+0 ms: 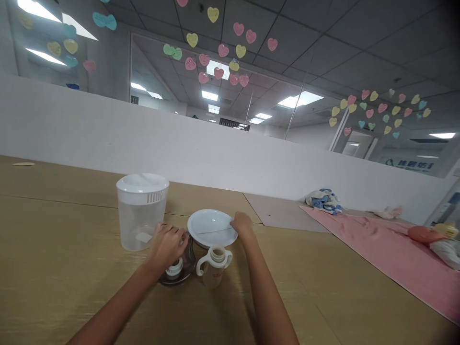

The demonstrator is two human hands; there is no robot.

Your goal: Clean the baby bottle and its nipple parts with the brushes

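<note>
My left hand (167, 247) is closed, fingers curled over a dark, shiny dish (189, 268); what they grip is hidden. A white plastic ring (174, 268) lies in that dish below the palm. Just right of it sits a white bowl (206, 218). My right hand (243, 224) is at the bowl's right rim, its fingers pinched on one end of a thin, wire-like rod (215, 231) that crosses over the bowl. In front of the bowl stands an uncapped, clear baby bottle (214, 268) with two white handles and red print.
A tall translucent bucket with a white lid (143, 184) stands left of my left hand. To the right, a pink cloth (373, 249) covers the table (89, 306), with a blue-and-white cloth (323, 200) behind it. A white wall (215, 148) borders the far edge.
</note>
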